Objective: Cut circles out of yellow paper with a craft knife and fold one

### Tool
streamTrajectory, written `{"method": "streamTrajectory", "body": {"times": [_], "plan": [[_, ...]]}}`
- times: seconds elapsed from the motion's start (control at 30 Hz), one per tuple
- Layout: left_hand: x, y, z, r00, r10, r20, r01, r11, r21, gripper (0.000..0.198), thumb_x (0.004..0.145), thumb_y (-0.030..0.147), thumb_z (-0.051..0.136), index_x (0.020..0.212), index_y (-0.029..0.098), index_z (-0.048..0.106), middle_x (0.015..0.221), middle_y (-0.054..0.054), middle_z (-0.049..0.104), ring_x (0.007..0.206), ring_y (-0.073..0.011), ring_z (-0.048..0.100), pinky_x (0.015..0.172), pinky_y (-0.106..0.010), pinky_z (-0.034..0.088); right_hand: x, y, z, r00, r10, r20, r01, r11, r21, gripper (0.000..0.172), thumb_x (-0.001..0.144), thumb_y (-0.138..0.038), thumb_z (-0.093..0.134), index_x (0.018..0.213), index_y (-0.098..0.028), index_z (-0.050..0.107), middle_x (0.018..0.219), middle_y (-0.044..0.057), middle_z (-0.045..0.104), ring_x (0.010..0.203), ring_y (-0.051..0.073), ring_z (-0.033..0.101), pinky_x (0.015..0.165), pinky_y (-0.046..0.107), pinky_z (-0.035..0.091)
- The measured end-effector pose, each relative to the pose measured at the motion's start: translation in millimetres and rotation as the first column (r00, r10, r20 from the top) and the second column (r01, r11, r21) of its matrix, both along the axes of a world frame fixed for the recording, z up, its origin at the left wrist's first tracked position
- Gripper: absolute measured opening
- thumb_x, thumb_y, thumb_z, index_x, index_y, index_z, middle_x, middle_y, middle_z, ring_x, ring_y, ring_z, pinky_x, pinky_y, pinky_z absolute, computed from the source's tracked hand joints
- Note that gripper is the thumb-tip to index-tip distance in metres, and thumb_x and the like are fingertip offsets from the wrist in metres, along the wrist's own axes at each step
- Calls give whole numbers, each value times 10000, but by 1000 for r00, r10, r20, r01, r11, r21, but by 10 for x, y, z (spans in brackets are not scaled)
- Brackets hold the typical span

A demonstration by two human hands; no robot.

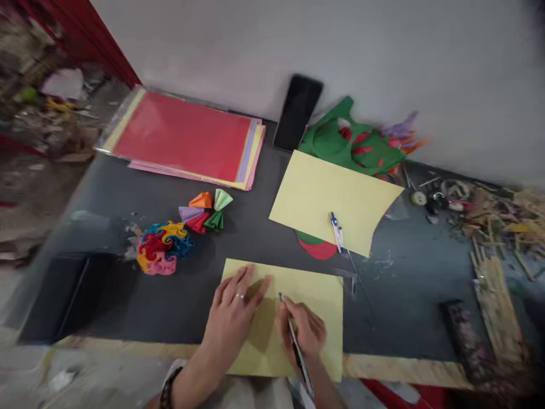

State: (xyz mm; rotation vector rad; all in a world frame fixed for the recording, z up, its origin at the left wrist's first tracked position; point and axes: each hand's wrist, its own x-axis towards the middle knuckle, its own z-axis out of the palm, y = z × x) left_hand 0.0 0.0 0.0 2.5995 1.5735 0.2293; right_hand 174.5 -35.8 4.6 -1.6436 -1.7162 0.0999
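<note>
A pale yellow paper sheet [310, 295] lies at the near edge of the dark table [179, 307]. My left hand [234, 309] rests flat on the sheet's left part, fingers stretched out, a ring on one finger. My right hand [304, 332] is closed round a pen [296, 346], whose tip touches the sheet just right of my left fingertips. A second yellow sheet [323, 196] lies further back with a blue and white compass tool [337, 232] on it.
A stack of coloured paper [183, 136] sits back left, a black phone [297, 112] leans on the wall, green and red cut paper [353, 145] beside it. Folded paper cones [204, 211], a curled multicolour paper flower [164, 247], red and green discs [317, 247]. Sticks and clutter [498, 250] at right.
</note>
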Motion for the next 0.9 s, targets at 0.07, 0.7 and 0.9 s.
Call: {"method": "streamTrajectory", "body": {"times": [0.07,0.7,0.9], "plan": [[-49,-14,43,999,-48,-14,48,998,-30,752,900,184,678,1577,425,458,1628,-68,554,1461,-262,559,1086,-418,564,155,-41,0,983,-130,126,144,983,-112,396,1003,-175,576,1376,-275,659,883,6,827,722,186,778,665,302,590],[-123,-319,15,990,-135,-43,136,991,20,676,880,76,508,1544,205,531,1600,-39,582,1481,-234,521,1172,-372,522,242,-137,126,973,-214,87,220,974,-61,198,872,-225,789,984,-338,671,1086,8,854,923,310,827,730,483,659],[-21,-347,30,997,-65,-36,66,996,53,526,949,134,538,1465,199,620,1474,-76,681,1358,-263,630,1058,-384,587,266,-132,366,979,-137,149,134,990,35,257,837,-181,800,981,-356,680,1079,-13,849,908,339,832,720,545,669]]}}
